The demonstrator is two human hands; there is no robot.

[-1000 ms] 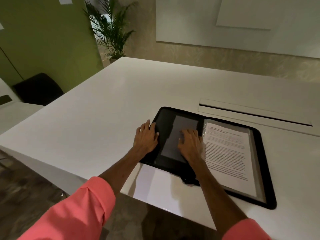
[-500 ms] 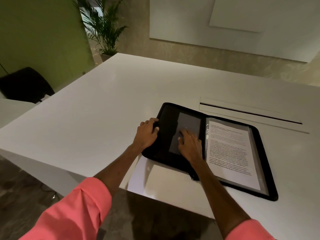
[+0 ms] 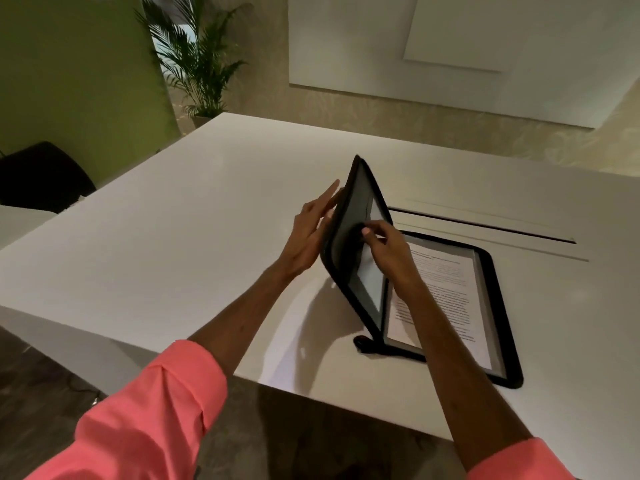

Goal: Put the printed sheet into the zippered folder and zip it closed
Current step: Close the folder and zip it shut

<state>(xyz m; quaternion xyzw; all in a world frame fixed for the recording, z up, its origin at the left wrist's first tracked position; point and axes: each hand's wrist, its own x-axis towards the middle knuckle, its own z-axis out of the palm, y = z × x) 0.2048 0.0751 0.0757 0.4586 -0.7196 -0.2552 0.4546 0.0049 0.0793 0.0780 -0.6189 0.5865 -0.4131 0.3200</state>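
Observation:
A black zippered folder [image 3: 498,306] lies on the white table [image 3: 173,254] near its front edge. Its right half is flat and holds the printed sheet [image 3: 446,285] under a clear sleeve. The left cover [image 3: 360,244] stands raised almost upright. My left hand [image 3: 311,233] presses flat against the cover's outer side with fingers spread. My right hand [image 3: 388,251] pinches the cover's inner face, thumb and fingers on it. A black zipper end [image 3: 363,342] trails at the folder's near corner.
A long cable slot [image 3: 485,226] runs across the table just behind the folder. A potted palm [image 3: 197,64] stands beyond the table's far left corner. A dark chair [image 3: 38,174] sits at the left. The table's front edge is close under my arms.
The left cover lay flat on the table before; both hands have lifted it and swung it up toward the right half. The camera view has shifted slightly.

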